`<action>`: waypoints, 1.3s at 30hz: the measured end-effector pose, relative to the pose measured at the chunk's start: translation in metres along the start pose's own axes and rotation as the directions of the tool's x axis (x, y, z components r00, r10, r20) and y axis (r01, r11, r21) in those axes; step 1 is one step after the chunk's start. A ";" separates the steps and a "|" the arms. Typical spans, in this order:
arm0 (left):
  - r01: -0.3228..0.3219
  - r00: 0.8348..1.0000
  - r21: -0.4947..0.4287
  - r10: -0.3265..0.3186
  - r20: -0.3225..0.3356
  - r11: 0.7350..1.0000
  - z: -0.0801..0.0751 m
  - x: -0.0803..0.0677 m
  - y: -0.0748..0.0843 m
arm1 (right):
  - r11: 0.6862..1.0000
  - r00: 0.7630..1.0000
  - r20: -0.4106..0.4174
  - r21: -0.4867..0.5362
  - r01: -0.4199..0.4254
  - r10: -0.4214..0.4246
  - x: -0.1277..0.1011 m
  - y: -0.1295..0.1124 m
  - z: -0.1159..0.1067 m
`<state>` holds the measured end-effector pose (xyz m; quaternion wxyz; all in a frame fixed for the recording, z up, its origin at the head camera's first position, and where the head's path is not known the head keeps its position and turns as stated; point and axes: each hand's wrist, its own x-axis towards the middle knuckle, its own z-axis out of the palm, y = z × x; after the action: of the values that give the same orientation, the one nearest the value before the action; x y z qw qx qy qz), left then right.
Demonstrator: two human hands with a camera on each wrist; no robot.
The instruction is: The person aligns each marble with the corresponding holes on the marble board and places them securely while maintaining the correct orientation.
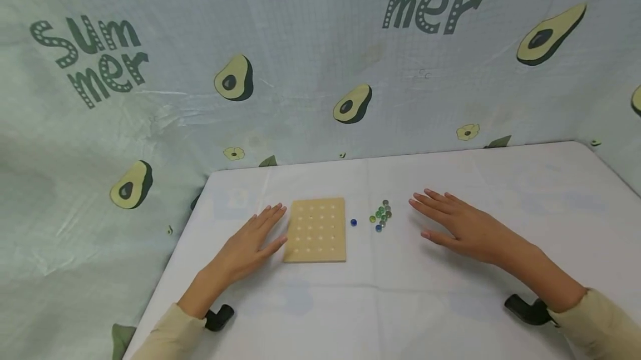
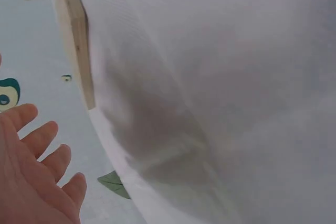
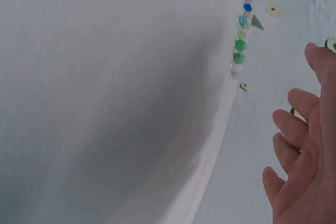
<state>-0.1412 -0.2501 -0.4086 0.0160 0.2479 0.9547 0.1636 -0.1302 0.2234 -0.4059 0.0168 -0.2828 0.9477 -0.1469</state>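
Note:
A square wooden board [image 1: 316, 230] with rows of small round hollows lies on the white table. Just left of it is my left hand [image 1: 252, 245], fingers extended, its thumb tip close to the board's edge and nothing held. A dark blue marble [image 1: 353, 222] sits right of the board. Beyond it several glass marbles [image 1: 382, 213], green, clear, yellowish and blue, lie in a loose cluster. To their right hovers my right hand [image 1: 458, 226], fingers spread and holding nothing. The right wrist view shows the green marble [image 3: 240, 45] among others in a line.
The white cloth-covered table [image 1: 320, 315] ends at a back edge against a hanging sheet [image 1: 290, 26] printed with avocados and lettering. Black wrist mounts [image 1: 218, 318] show below both wrists, near the beige sleeves.

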 end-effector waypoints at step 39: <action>-0.033 0.979 -0.251 0.082 0.186 0.967 0.017 0.033 -0.032 | 0.965 0.965 0.106 0.138 0.224 -0.239 0.125 -0.049 0.022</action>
<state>-0.1835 -0.2552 -0.4328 0.1352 0.2865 0.9132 0.2564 -0.2068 0.1112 -0.4062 0.0748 -0.3986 0.8942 -0.1894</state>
